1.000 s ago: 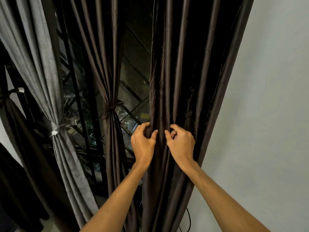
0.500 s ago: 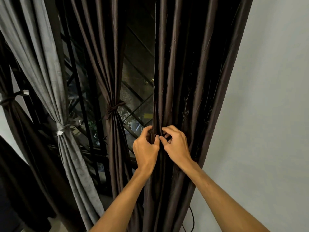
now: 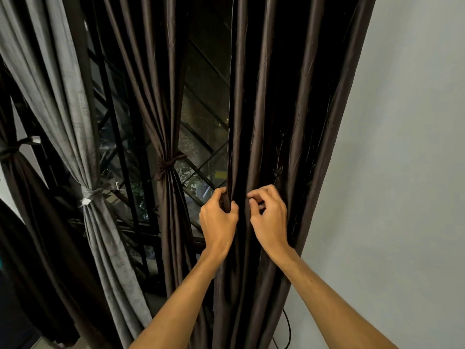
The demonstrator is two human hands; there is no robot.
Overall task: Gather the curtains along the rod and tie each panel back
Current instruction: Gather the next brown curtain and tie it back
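Both hands are sitting slightly apart again, having been pressed thumb to thumb half a second ago, and the head camera is tilting a little further up the fabric.

Head view: the untied brown panel (image 3: 284, 117) is hanging directly ahead of the person, its long axis running vertically from the top of the frame to the bottom, its right edge lying against the pale wall (image 3: 407, 147). The left hand (image 3: 218, 220) is working at the left edge of this panel, closed around a narrow fold of the cloth with the thumb clamped over it. The right hand (image 3: 268, 217) is sitting just right of the left hand, on the front of the same panel, fingers curled and pinching lightly at a pleat; how much cloth it is actually holding cannot be told. Neither hand is nearer; both are already on the fabric at the same height.

Left of this panel, a tied brown panel (image 3: 171, 187) is hanging cinched by its tieback (image 3: 168, 164), and further left a tied grey panel (image 3: 75, 122) is hanging likewise. A tie for the panel in hand is not identifiable. In my judgement, the gathering step is proceeding and the tying is not yet done.
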